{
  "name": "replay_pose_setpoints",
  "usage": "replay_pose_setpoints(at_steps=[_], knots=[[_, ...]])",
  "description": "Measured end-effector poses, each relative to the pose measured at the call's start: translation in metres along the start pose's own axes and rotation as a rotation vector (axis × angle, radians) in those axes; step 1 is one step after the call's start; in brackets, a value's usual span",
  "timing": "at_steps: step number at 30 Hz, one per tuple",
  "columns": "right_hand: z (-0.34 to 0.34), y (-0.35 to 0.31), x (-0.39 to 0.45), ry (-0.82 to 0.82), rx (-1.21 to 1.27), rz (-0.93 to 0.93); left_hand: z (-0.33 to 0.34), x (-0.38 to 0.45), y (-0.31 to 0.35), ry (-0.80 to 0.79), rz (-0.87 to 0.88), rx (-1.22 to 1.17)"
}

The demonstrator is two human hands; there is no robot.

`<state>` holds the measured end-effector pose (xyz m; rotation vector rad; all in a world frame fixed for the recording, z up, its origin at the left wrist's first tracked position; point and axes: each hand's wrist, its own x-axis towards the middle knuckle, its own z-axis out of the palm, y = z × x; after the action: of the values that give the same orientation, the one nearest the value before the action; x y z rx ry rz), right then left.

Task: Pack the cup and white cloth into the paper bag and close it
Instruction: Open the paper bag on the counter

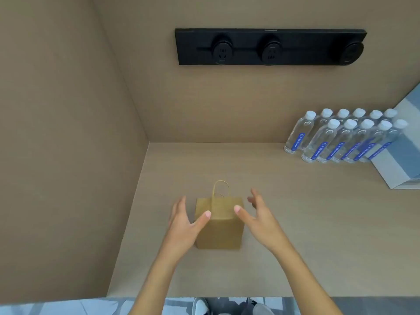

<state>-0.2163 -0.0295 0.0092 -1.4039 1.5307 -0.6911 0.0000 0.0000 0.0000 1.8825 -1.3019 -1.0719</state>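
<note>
A small brown paper bag stands upright on the light wooden counter, its top folded shut and its twisted paper handle sticking up at the back. My left hand hovers at the bag's left side with fingers spread, the thumb tip near the bag's top edge. My right hand is spread at the bag's right side, its thumb tip near the top right corner. Neither hand grips anything. No cup or white cloth shows anywhere.
Several clear water bottles with blue labels stand in rows at the back right, beside a white and grey box. A black socket strip is mounted on the back wall. A side wall closes off the left.
</note>
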Motion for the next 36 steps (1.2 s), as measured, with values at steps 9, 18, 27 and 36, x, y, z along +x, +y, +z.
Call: replay_pose_setpoints(at_steps=[9, 18, 27, 36], knots=[[0.009, 0.005, -0.008, -0.115, 0.362, 0.028, 0.008, 0.001, -0.001, -0.097, -0.012, -0.453], [0.010, 0.014, -0.006, -0.056, 0.356, -0.067, 0.017, 0.015, 0.000, 0.004, 0.062, -0.299], [0.020, 0.010, -0.011, 0.037, 0.005, -0.209, 0.028, 0.022, 0.016, 0.186, 0.109, -0.119], [0.048, 0.013, -0.021, 0.071, -0.257, -0.385, 0.036, -0.025, 0.038, -0.172, 0.030, -0.555]])
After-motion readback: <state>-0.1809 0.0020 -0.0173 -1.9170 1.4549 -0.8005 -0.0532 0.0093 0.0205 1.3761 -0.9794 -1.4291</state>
